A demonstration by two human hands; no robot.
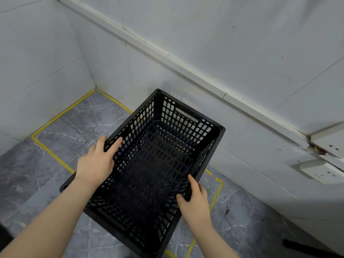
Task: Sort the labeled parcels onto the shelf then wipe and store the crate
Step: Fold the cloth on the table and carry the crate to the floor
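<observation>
Extending below the frame, the crate (158,174) hides its near corner.

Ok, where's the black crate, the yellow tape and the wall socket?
crate (158,105), head view: its far corner post.
yellow tape (61,114), head view: the left strip on the floor.
wall socket (322,171), head view: the lower socket's white face.

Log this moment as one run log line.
phase: crate storage | crate: empty, over yellow tape outline | left hand: grips left rim | right hand: grips right rim

crate (147,175): black matt plastic lattice; floor (89,118): glossy marbled tile
</observation>
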